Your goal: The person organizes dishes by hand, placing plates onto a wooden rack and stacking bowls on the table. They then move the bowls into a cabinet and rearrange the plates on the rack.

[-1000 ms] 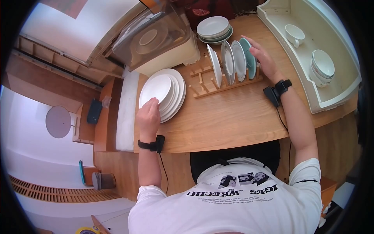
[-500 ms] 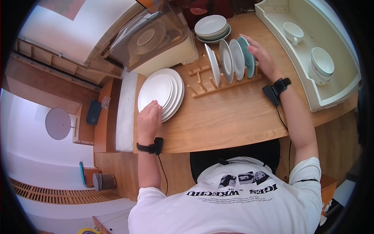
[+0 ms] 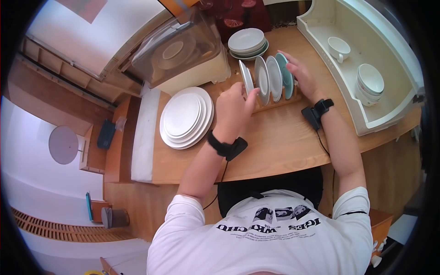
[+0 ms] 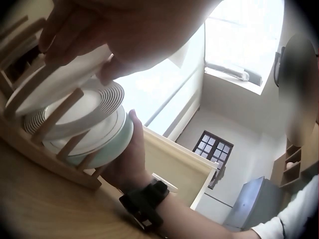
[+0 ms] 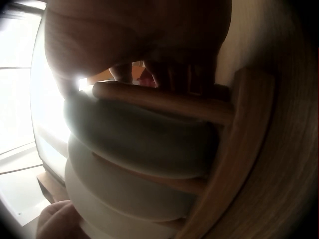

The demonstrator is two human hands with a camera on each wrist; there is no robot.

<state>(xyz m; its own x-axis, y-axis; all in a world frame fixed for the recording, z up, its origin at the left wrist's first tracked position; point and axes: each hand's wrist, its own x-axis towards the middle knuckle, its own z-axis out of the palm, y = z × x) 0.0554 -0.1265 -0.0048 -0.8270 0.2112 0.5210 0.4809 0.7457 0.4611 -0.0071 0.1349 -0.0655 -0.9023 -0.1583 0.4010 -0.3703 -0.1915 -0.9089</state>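
In the head view my left hand (image 3: 233, 110) is at the left end of the wooden dish rack (image 3: 268, 105). Its fingers and thumb are spread about the near edge of an upright white plate (image 3: 246, 75). In the left wrist view the thumb (image 4: 110, 69) overlaps the ring-patterned plate (image 4: 82, 107) beside it. My right hand (image 3: 304, 80) rests with extended fingers along the outer side of a green plate (image 3: 286, 75) at the rack's right end. A grey-white plate (image 3: 274, 78) stands just inside the green one.
Left of the rack lies a stack of white plates (image 3: 185, 117). Behind it are more stacked plates (image 3: 247, 40) and a lidded clear-topped box (image 3: 181, 55). To the right, a cream shelf tray (image 3: 346, 98) holds a cup (image 3: 339, 48) and stacked bowls (image 3: 370, 82).
My left hand has left the white plate stack and moved right to the leftmost plate in the rack. The right hand stays by the green plate. The head view has shifted slightly.
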